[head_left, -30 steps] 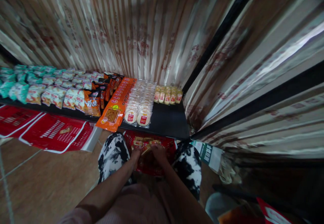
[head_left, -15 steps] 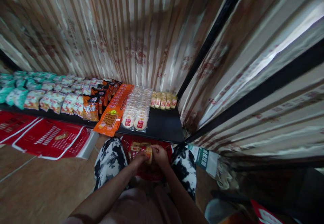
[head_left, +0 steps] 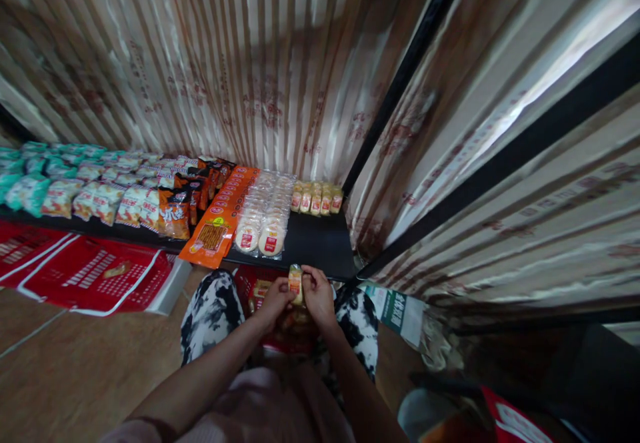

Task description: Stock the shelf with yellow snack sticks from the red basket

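A small wrapped snack packet [head_left: 295, 281] with a yellow and red label stands upright above my lap. My left hand [head_left: 276, 301] grips its left side and lower end, thumb across the front. At the packet's right edge, the closed fingers of my right hand [head_left: 319, 297] pinch it too. Under both hands, between my knees, is a red bag [head_left: 244, 281] holding similar yellowish packets [head_left: 261, 288], partly covered by my hands. More packets of this kind [head_left: 316, 199] stand in rows at the shelf's right end.
On the black shelf [head_left: 320, 243] are clear-wrapped round crackers [head_left: 273, 239], orange flat packs [head_left: 210, 239], orange-black bags [head_left: 174, 213], white bags [head_left: 100, 199] and green bags [head_left: 30, 193]. Red bags [head_left: 95, 276] lie on the floor at left. A black frame post [head_left: 400, 89] and striped curtain enclose the shelf.
My hands have risen slightly from the red bag toward the shelf edge, bringing one packet up and turning it upright with its label showing. The view has shifted slightly.
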{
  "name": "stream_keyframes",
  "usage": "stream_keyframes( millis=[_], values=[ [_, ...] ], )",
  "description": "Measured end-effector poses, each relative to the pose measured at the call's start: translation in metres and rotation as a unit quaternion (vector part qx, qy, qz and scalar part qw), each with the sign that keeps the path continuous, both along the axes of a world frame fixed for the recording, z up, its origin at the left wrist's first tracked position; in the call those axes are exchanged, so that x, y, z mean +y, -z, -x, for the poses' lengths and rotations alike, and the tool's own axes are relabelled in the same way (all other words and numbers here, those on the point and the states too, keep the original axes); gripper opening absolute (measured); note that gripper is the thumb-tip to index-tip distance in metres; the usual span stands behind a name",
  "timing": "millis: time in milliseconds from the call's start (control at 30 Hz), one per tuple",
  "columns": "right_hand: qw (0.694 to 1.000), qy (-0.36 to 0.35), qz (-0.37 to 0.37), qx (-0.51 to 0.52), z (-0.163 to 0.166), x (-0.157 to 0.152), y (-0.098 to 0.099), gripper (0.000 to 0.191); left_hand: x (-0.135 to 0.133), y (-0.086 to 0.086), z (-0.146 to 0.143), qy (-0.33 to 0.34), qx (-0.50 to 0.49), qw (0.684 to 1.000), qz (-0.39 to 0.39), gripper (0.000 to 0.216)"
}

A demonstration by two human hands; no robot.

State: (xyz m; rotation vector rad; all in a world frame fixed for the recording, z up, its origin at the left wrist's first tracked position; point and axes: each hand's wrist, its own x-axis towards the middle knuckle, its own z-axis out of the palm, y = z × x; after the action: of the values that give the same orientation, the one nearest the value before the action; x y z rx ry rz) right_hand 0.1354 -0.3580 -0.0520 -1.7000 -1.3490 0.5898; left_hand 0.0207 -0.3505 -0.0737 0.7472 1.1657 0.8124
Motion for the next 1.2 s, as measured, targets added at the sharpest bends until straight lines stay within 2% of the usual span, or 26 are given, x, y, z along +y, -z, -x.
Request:
stream_keyframes(
  millis=[167,333,633,900,1200],
  values=[
    [0.999,0.026,-0.019,0.011,-0.004,0.000,-0.003,0.037,0.007,-0.020,-0.010,-0.012,0.011,0.999,-0.050,0.020],
    [1.000,0.025,-0.012,0.010,-0.009,-0.003,-0.004,0.035,0.018,-0.032,-0.020,-0.021,0.046,0.997,-0.064,0.019],
    [0.997,0.062,-0.028,-0.047,-0.021,0.006,-0.007,0.034,0.039,-0.028,-0.042,-0.032,0.115,0.984,-0.132,0.021],
    [0.996,0.076,-0.027,-0.024,-0.032,0.017,-0.005,0.036,0.053,-0.037,-0.061,-0.025,0.130,0.980,-0.151,0.020],
    [0.993,0.101,0.007,-0.058,-0.047,0.034,-0.001,0.040,0.070,-0.038,-0.082,-0.001,0.134,0.977,-0.167,0.018]
  ],
)
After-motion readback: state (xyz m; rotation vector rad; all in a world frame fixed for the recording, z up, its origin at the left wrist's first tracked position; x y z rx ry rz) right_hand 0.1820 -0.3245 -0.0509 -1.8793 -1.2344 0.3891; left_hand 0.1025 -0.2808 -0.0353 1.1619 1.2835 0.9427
